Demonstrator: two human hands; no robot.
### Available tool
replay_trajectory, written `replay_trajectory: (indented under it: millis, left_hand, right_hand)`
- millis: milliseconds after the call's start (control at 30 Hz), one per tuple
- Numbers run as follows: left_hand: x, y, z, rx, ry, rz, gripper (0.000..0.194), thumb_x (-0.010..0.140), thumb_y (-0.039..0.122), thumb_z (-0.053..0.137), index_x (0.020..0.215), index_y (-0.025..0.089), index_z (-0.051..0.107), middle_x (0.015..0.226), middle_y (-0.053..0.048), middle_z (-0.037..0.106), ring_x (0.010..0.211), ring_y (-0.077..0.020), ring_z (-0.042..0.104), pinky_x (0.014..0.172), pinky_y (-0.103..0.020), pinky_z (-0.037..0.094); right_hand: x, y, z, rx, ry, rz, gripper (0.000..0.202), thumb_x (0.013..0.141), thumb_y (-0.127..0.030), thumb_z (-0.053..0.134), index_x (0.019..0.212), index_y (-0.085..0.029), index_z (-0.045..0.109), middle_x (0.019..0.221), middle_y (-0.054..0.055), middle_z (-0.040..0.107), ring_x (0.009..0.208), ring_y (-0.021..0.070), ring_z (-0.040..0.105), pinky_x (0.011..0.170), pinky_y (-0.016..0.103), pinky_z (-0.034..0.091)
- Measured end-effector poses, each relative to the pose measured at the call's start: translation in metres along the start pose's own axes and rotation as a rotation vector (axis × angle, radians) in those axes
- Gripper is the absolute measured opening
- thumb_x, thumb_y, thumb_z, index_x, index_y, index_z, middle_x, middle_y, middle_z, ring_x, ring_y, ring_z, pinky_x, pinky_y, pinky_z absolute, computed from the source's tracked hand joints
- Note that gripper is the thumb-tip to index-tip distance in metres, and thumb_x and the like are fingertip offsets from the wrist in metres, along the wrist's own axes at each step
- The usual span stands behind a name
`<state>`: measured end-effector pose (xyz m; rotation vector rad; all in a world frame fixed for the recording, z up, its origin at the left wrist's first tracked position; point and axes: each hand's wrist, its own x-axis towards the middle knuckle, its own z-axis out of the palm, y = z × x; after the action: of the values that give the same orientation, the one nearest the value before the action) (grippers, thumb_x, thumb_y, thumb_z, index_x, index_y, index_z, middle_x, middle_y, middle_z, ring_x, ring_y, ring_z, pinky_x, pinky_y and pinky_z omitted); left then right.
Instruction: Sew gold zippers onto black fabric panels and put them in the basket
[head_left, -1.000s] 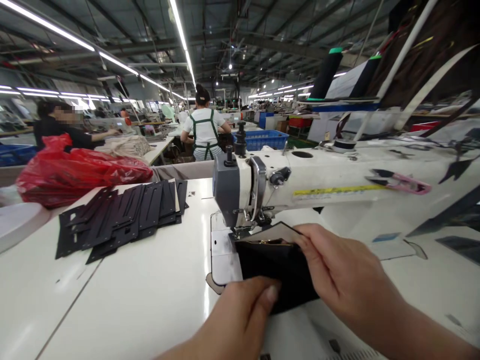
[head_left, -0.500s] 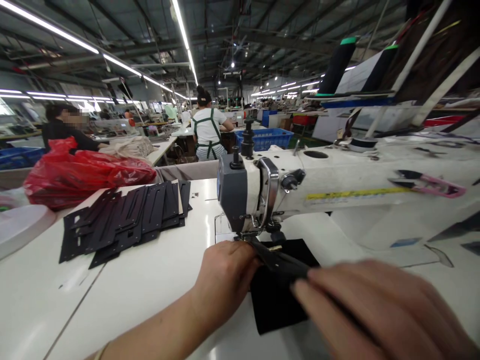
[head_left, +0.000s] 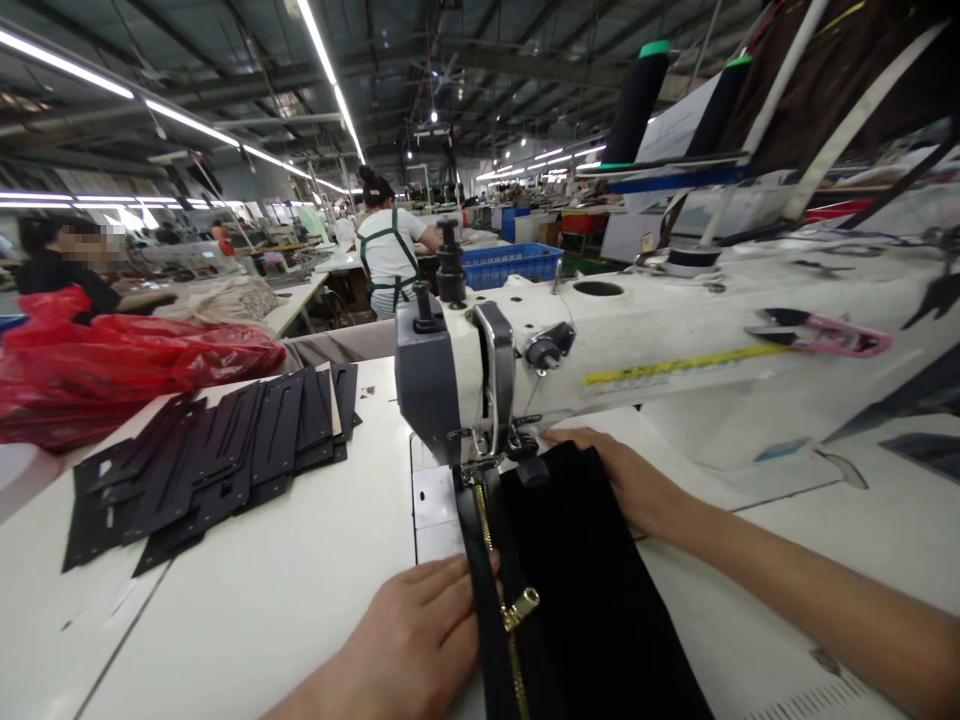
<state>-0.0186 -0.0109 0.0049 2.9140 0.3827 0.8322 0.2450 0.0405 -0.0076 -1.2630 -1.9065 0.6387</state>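
A black fabric piece (head_left: 592, 590) with a gold zipper (head_left: 516, 650) lies lengthwise under the needle area of the white sewing machine (head_left: 675, 330). The gold zipper pull (head_left: 523, 607) rests partway along it. My left hand (head_left: 427, 625) is at the strip's left edge, its fingers together and pressed on the black border, with some fingertips hidden. Beyond the fabric's right edge, my right hand (head_left: 611, 470) touches its far part beside the machine head; most of its fingertips are hidden behind the cloth.
Flat black slotted pieces (head_left: 217, 450) are stacked on the table's left side. Behind them is a red plastic bag (head_left: 142, 350). Pink-handled snips (head_left: 840, 332) lie against the machine arm. Two people sit farther back, near a blue basket (head_left: 510, 265).
The black piece has turned lengthwise, exposing its gold zipper. My right hand has moved from the near right to the fabric's far side; my left hand has come nearer. The view has shifted right.
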Motion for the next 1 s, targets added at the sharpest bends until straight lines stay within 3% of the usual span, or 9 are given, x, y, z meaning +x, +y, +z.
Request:
replay_trajectory:
  millis: [133, 233, 300, 433, 600, 700, 767, 867, 1000]
  left_hand:
    - [-0.004, -0.001, 0.002, 0.001, -0.007, -0.135, 0.035, 0.086, 0.010, 0.036, 0.118, 0.013, 0.049, 0.108, -0.014, 0.062, 0.099, -0.0208, 0.059, 0.081, -0.033, 0.051]
    - [0.001, -0.006, 0.003, 0.074, -0.023, -0.313, 0.032, 0.085, 0.013, 0.037, 0.113, 0.014, 0.052, 0.108, -0.012, 0.061, 0.104, -0.0225, 0.055, 0.086, -0.038, 0.047]
    - [0.005, -0.010, 0.006, 0.137, -0.054, -0.378, 0.027, 0.084, 0.014, 0.039, 0.105, 0.015, 0.057, 0.108, -0.011, 0.061, 0.111, -0.0257, 0.049, 0.090, -0.043, 0.043]
    - [0.012, -0.011, 0.010, 0.206, -0.105, -0.419, 0.021, 0.082, 0.014, 0.041, 0.085, 0.015, 0.061, 0.093, -0.011, 0.062, 0.101, -0.0277, 0.051, 0.087, -0.046, 0.040]
    - [0.016, -0.007, 0.009, 0.217, -0.099, -0.471, 0.017, 0.079, 0.014, 0.043, 0.074, 0.016, 0.059, 0.081, -0.008, 0.060, 0.086, -0.0259, 0.051, 0.081, -0.046, 0.038]
    - [0.013, -0.007, 0.013, 0.215, -0.058, -0.474, 0.015, 0.078, 0.014, 0.044, 0.076, 0.016, 0.059, 0.085, -0.007, 0.060, 0.090, -0.0259, 0.050, 0.082, -0.044, 0.036]
    - [0.011, -0.008, 0.015, 0.217, -0.048, -0.472, 0.016, 0.080, 0.015, 0.043, 0.076, 0.017, 0.059, 0.083, -0.007, 0.060, 0.090, -0.0254, 0.050, 0.081, -0.043, 0.036]
    - [0.012, -0.009, 0.015, 0.226, -0.037, -0.453, 0.018, 0.081, 0.015, 0.041, 0.073, 0.016, 0.058, 0.080, -0.006, 0.059, 0.089, -0.0250, 0.050, 0.081, -0.042, 0.036]
    - [0.016, -0.009, 0.013, 0.237, -0.037, -0.442, 0.019, 0.082, 0.016, 0.041, 0.073, 0.016, 0.058, 0.081, -0.006, 0.060, 0.088, -0.0244, 0.052, 0.082, -0.042, 0.036]
  right_hand:
    - [0.013, 0.008, -0.009, 0.242, -0.031, 0.290, 0.043, 0.088, -0.049, 0.037, 0.100, -0.018, 0.063, 0.098, 0.007, 0.067, 0.093, 0.0231, 0.060, 0.087, 0.039, 0.042]
    - [0.014, 0.008, -0.007, 0.297, -0.049, 0.355, 0.042, 0.087, -0.049, 0.038, 0.097, -0.017, 0.063, 0.095, 0.007, 0.068, 0.089, 0.0220, 0.062, 0.086, 0.037, 0.043]
    - [0.013, 0.009, -0.006, 0.350, -0.083, 0.372, 0.036, 0.081, -0.046, 0.049, 0.098, -0.017, 0.062, 0.096, 0.007, 0.068, 0.088, 0.0214, 0.063, 0.083, 0.036, 0.044]
    - [0.012, 0.013, -0.005, 0.263, -0.112, 0.278, 0.028, 0.070, -0.031, 0.059, 0.095, -0.018, 0.063, 0.088, 0.005, 0.068, 0.079, 0.0208, 0.063, 0.074, 0.033, 0.047]
    - [0.008, 0.014, -0.012, -0.074, 0.003, 0.077, 0.020, 0.074, -0.026, 0.050, 0.083, -0.019, 0.066, 0.085, 0.005, 0.062, 0.081, 0.0202, 0.059, 0.077, 0.034, 0.043]
    - [0.002, 0.003, -0.021, -0.164, 0.056, 0.171, 0.036, 0.085, -0.038, 0.036, 0.081, -0.021, 0.067, 0.087, 0.005, 0.061, 0.084, 0.0211, 0.058, 0.078, 0.035, 0.042]
    - [0.000, -0.006, -0.023, -0.180, 0.001, 0.238, 0.042, 0.089, -0.042, 0.030, 0.081, -0.023, 0.067, 0.083, 0.003, 0.063, 0.081, 0.0207, 0.058, 0.075, 0.034, 0.042]
    - [0.006, -0.013, -0.015, -0.309, -0.091, 0.189, 0.022, 0.084, -0.036, 0.048, 0.077, -0.022, 0.063, 0.073, 0.000, 0.064, 0.070, 0.0178, 0.059, 0.066, 0.029, 0.043]
    - [0.018, 0.000, 0.000, -0.594, -0.013, -0.045, 0.006, 0.081, -0.019, 0.055, 0.078, -0.018, 0.060, 0.075, 0.001, 0.065, 0.073, 0.0176, 0.059, 0.070, 0.029, 0.042]
